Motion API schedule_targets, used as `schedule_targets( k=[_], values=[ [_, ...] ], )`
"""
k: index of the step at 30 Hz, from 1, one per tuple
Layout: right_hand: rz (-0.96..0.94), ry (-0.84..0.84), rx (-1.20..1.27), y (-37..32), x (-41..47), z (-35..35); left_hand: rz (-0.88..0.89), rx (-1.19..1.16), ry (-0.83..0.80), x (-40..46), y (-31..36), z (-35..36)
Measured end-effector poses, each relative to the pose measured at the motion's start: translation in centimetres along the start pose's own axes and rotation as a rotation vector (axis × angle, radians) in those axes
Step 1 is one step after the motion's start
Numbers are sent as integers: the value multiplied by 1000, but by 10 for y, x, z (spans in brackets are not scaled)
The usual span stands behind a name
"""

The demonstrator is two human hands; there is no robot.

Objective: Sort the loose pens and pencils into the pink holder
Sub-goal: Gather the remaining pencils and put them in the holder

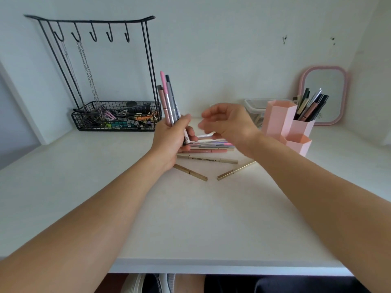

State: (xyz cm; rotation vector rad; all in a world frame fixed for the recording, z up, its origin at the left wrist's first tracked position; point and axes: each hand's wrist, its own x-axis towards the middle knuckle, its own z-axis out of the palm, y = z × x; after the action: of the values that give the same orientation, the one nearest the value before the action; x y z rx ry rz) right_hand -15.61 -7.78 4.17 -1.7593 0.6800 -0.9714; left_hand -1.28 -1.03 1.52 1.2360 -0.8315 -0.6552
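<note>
Our left hand [172, 137] grips the upright bundle of slim pens [169, 100], our right hand [227, 121] hovers loose and empty, nearer the pink hexagonal plastic holder [281, 121] off right.

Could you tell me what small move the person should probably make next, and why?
Probably carry the upright bundle of pens gripped in the left hand across to the pink holder; the right hand holds nothing, and more loose pens wait on the desk.
</note>
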Motion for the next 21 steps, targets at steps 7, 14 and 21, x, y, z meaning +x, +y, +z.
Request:
schedule_targets(
  k=[7,14,21],
  values=[
    [-106,-200,-698,14,13,-34,-9,-37,33,4,1,-5],
    [-109,-317,-903,26,14,-23,-39,-21,93,8,2,-8],
    [-67,-359,-936,20,11,-24,-56,-7,73,6,1,-7]
  ],
)
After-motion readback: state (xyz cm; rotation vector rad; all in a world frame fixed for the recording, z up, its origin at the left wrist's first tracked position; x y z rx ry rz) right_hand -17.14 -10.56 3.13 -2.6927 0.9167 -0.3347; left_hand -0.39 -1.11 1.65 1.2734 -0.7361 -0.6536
